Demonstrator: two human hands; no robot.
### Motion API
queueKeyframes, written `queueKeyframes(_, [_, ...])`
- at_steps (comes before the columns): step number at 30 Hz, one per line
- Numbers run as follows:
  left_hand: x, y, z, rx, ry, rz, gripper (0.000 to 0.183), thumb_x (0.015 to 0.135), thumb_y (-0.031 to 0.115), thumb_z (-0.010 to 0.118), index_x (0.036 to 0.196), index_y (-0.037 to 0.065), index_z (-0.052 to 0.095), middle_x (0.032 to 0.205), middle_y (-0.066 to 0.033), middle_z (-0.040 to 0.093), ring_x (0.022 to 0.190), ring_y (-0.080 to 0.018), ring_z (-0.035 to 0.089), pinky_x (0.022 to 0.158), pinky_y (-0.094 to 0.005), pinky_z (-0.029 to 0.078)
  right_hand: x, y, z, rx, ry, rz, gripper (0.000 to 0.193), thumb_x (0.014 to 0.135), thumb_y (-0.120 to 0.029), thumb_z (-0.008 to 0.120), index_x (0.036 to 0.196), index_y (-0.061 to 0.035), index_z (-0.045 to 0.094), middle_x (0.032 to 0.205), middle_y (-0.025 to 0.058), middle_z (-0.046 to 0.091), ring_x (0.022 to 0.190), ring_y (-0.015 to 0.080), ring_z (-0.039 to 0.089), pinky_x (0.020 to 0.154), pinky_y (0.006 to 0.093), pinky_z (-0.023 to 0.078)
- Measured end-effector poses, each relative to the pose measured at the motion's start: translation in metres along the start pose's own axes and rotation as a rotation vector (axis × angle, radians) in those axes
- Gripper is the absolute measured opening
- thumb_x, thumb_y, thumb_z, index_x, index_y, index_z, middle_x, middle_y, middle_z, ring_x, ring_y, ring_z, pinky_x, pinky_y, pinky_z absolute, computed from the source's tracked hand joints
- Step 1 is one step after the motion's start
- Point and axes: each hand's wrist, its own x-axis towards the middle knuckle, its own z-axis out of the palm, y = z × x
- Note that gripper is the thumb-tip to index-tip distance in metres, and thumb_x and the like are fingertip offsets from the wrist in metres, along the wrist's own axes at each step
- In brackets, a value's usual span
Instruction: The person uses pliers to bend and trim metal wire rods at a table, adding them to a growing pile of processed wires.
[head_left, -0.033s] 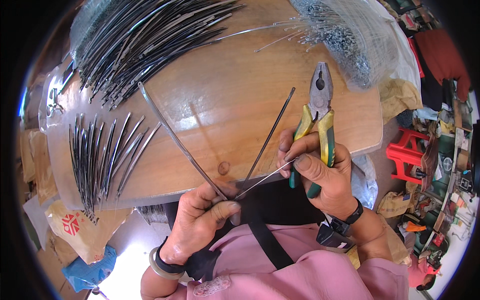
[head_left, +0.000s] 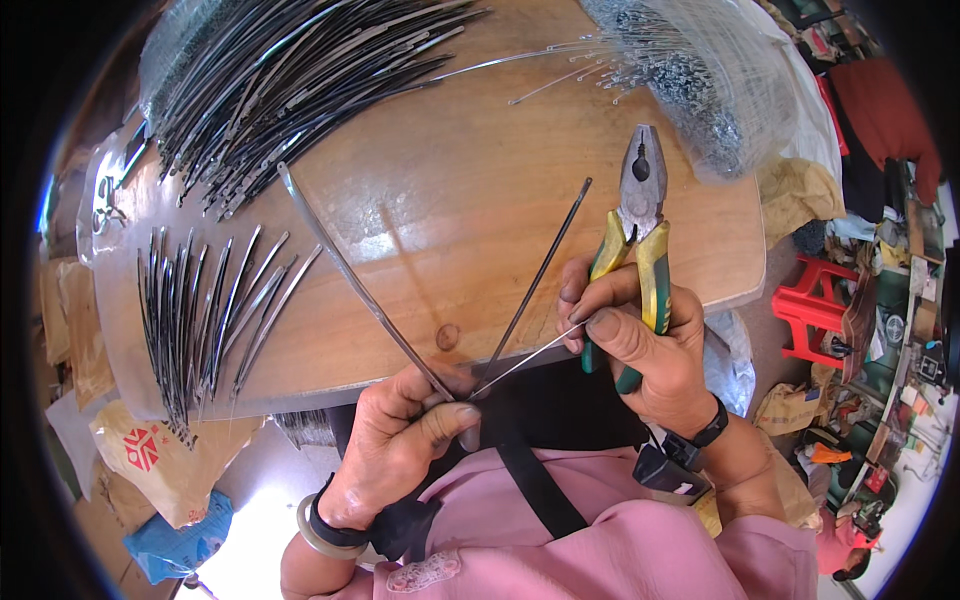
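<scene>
Left hand pinches a grey metal strip; thin wire runs 2 o'clock to right hand's fingertip pinch, pliers palmed too.

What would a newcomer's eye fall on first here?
Probably the steel-headed pliers with yellow-and-green handles, held in the right hand, right of centre. Next comes the big heap of thin, dark metal strips on the brown wooden table at upper left, with a smaller fan of similar strips below it. A bright red plastic stool stands out at far right.
</scene>
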Motion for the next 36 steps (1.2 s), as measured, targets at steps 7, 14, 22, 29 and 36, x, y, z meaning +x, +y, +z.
queueKeyframes(7, [0.000,-0.004,-0.006,0.040,-0.035,-0.037,0.012,0.090,-0.001,0.063,0.102,-0.002,0.060,0.072,0.0021,0.058,0.060,-0.0033,0.044,0.053,-0.0191,0.036,0.007,-0.027,-0.003,-0.876,-0.165,-0.237,0.013,0.075,-0.006,0.075,0.084,0.0022,0.069,0.096,0.0110,0.062,0.087,0.0214,0.062,0.076,0.0313,0.049])
queueKeyframes(14, [-0.006,-0.001,-0.004,0.133,-0.053,-0.035,0.010,0.091,-0.001,0.062,0.100,-0.003,0.059,0.072,0.0001,0.059,0.063,-0.0041,0.048,0.055,-0.0196,0.039,0.008,-0.036,0.004,-1.178,-0.284,-0.432,0.025,0.066,-0.001,0.075,0.088,0.0047,0.066,0.103,0.0154,0.059,0.082,0.0305,0.063,0.070,0.0336,0.050])
queueKeyframes(22, [-0.008,0.003,0.002,0.300,-0.068,-0.004,0.009,0.089,-0.002,0.062,0.098,-0.004,0.061,0.072,-0.0038,0.058,0.066,-0.0074,0.048,0.060,-0.0235,0.044,0.008,-0.046,0.009,-1.354,-0.348,-0.540,0.030,0.060,-0.006,0.073,0.087,0.0029,0.065,0.104,0.0135,0.058,0.090,0.0332,0.057,0.080,0.0383,0.044])
queueKeyframes(29, [-0.008,0.010,0.010,0.363,-0.032,-0.074,0.011,0.089,-0.002,0.060,0.100,-0.003,0.062,0.072,-0.0024,0.058,0.066,-0.0082,0.048,0.062,-0.0240,0.044,0.019,-0.027,0.000,-1.395,-0.419,-0.605,0.034,0.054,-0.009,0.068,0.086,0.0022,0.064,0.103,0.0135,0.057,0.090,0.0326,0.054,0.084,0.0454,0.039])
queueKeyframes(36, [-0.002,0.029,-0.011,0.157,-0.120,0.072,0.025,0.088,-0.007,0.059,0.113,-0.004,0.064,0.086,-0.0047,0.065,0.082,-0.0136,0.061,0.081,-0.0267,0.049,0.011,-0.031,0.006,-1.332,-0.408,-0.669,0.029,0.055,-0.005,0.065,0.083,0.0024,0.063,0.098,0.0139,0.057,0.081,0.0300,0.055,0.078,0.0439,0.038])
